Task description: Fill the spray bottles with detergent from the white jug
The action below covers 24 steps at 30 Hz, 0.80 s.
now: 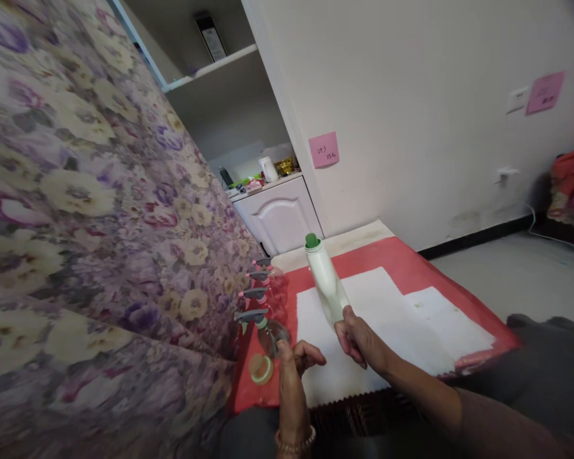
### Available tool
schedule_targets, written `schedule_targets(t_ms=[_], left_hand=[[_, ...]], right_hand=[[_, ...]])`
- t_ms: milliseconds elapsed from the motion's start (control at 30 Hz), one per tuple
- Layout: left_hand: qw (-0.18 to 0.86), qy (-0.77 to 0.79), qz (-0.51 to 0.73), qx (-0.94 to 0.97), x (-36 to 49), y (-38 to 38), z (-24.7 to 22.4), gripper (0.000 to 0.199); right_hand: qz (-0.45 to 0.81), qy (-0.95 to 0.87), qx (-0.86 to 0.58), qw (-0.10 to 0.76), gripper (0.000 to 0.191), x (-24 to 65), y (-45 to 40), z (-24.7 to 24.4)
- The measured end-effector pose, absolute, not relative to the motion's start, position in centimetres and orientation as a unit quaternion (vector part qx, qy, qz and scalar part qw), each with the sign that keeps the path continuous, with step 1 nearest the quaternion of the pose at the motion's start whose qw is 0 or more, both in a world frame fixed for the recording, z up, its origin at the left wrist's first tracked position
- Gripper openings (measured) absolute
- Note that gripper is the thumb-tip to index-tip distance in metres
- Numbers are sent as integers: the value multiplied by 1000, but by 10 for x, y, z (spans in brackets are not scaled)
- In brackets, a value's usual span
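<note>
My right hand (359, 336) grips the lower end of a pale green plastic bottle (325, 280). The bottle tilts with its top up and to the left, and a green spout (311, 241) shows at its uncapped neck. My left hand (297, 364), wearing a beaded bracelet (295, 441), is held apart from the bottle with thumb and fingers spread and nothing seen between them. Just beyond it stands a clear spray bottle (270, 336) with a grey trigger head. A round cap (260, 370) with a pale green rim lies on the red table cover (248, 392) to its left.
Several pink-necked spray bottles (276, 299) line the table's left edge, beside a floral curtain (138, 191). White cloths (377, 319) cover much of the tabletop. Behind are a cabinet (281, 213) with cluttered shelves and a wall with pink notes (323, 150).
</note>
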<state>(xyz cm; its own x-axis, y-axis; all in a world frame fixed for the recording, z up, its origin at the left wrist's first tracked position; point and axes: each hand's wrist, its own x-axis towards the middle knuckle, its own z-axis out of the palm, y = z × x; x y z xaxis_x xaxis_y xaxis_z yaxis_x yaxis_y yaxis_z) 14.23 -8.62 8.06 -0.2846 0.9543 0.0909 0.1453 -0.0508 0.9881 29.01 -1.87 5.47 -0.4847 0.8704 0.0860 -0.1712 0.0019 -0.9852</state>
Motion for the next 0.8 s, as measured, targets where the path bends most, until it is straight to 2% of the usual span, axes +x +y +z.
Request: schedule_targets(t_ms=[200,333,500,700,800], left_hand=[[376,576,555,467,140,-84,76,77],[372,570,541,494,134,-79,63,61],[374,589,465,546,116,-62,27,52],[405,613,455,503,89,-41,-25,56],[410,623,469,472,83,-41,-46,57]], right_hand=[[639,-577,-301,410,75,287,-16,48],[632,-593,-295,402,67,282,-17,42],[632,-623,-270,375,47,274,-12,28],[605,-635,-282,388,26,254,9,8],[581,-657,-306,370,33,233,19,-2]])
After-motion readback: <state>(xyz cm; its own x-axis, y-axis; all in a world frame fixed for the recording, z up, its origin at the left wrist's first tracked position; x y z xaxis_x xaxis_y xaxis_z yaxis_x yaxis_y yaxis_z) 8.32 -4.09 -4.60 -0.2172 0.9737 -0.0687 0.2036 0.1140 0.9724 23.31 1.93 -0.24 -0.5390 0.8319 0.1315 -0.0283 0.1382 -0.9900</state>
